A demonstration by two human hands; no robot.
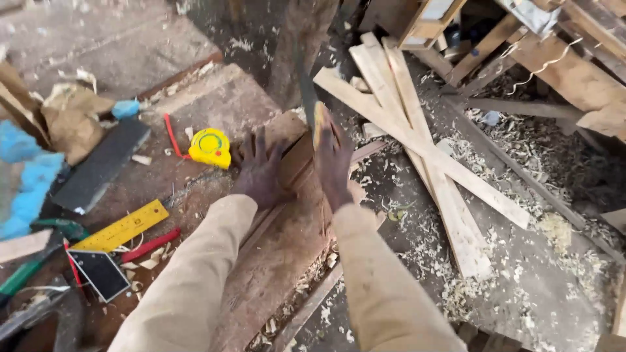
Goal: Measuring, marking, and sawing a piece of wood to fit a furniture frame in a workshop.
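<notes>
the left hand [262, 173] lies flat, palm down, on a reddish wooden board [277, 254] at the middle of the frame, its fingers [259, 145] spread apart and gripping nothing; the right hand [334, 166] is just beside it to the right, closed around the yellowish handle of a handsaw [308, 94], its fingers clamped on that handle; the saw's dark blade runs up from the hand toward the top centre of the frame, and looks blurred; whether the teeth touch the board's far end cannot be told; both arms wear tan sleeves [195, 280] coming in from the bottom edge.

the board rests on a dusty worktop [215, 104] that fills the left half of the frame; a yellow tape measure [210, 147] sits near the left hand, to its upper left, with a thin red strip [171, 135] just beside it; lower left lie a yellow ruler [122, 227], a red pencil-like tool [150, 245] and a small dark slate-like tablet [100, 274], close together; a dark flat bar [103, 165] lies at the left, near crumpled brown paper [72, 114] and blue cloth [26, 176] at the left edge.

to the right of the hands, several pale wooden slats [417, 143] cross each other on the floor [521, 274], which is strewn with wood shavings; more timber is stacked in the upper right corner.
</notes>
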